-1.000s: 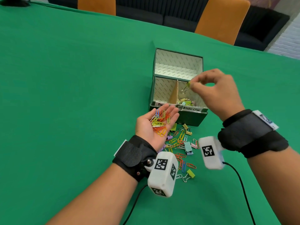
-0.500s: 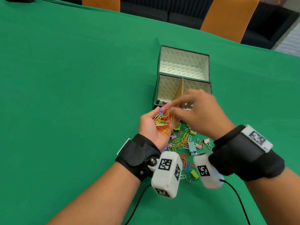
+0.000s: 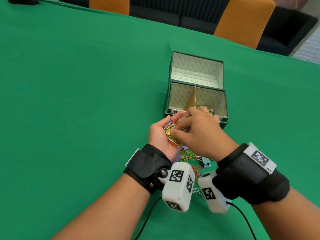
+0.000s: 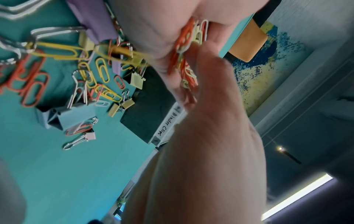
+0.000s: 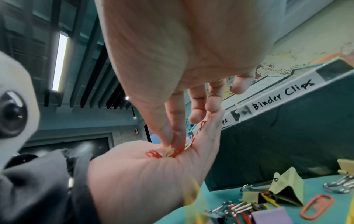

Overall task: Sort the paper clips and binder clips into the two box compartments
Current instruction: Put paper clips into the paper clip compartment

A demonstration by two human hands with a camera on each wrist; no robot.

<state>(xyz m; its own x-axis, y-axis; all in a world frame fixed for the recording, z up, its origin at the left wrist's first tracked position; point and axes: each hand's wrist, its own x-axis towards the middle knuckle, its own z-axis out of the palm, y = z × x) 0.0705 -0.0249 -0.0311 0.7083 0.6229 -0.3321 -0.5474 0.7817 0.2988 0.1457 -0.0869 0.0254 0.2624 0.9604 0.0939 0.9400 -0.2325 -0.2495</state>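
Near the middle of the head view, the left hand (image 3: pixel 160 134) lies palm-up and cupped, carrying a heap of paper clips (image 3: pixel 170 131). The right hand (image 3: pixel 199 134) reaches into that palm, thumb and forefinger (image 5: pixel 177 133) pressed together down among the clips; whether they have one pinched I cannot tell.

To do this step well, I judge the left palm should stay level and cupped, and the right should pick out only what it means to move, lifting straight up so linked clips do not drag others over the edge.

Just above the hands stands the green box (image 3: pixel 223 118), lid open, a cardboard divider (image 3: pixel 192 99) splitting it; some binder clips (image 3: pixel 206 109) lie in the right compartment, labelled "Binder Clips" (image 5: pixel 283 97). Below the hands, on the green bench (image 3: pixel 69 101), a mixed pile (image 4: pixel 91 84) of paper and binder clips remains unsorted, partly hidden by both wrists. Orange chairs (image 3: pixel 242 21) stand at upper right.
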